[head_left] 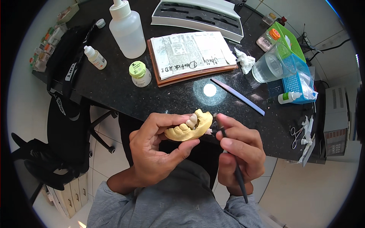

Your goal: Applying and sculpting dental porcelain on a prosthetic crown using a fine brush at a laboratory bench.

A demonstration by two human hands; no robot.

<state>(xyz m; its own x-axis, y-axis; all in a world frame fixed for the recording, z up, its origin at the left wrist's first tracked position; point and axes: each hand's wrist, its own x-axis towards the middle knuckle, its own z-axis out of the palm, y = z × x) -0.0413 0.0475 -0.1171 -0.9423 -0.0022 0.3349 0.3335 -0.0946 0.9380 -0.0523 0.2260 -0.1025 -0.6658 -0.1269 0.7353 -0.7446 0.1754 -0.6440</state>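
Observation:
My left hand [154, 152] grips a yellow plaster dental model [181, 133] between thumb and fingers, above my lap just off the table's near edge. On the model sits a pale, tooth-coloured crown piece [192, 121], and a small pink bit [208, 131] shows below its right end. My right hand [243, 149] is closed in a pen-like hold around a slim dark-handled brush [239, 178]. Its handle slants down toward my right sleeve. The small greyish tip is beside the model's right end, seemingly apart from it; its exact shape is too small to tell.
On the black table [167, 99] lie a paper-covered brown pad [192, 53] and a lilac nail file [239, 97]. A squeeze bottle [127, 36], a green-lidded jar [140, 74] and a dropper bottle [95, 57] stand left; a water glass [272, 64], crumpled tissue [244, 60] and blue basket [298, 81] are right.

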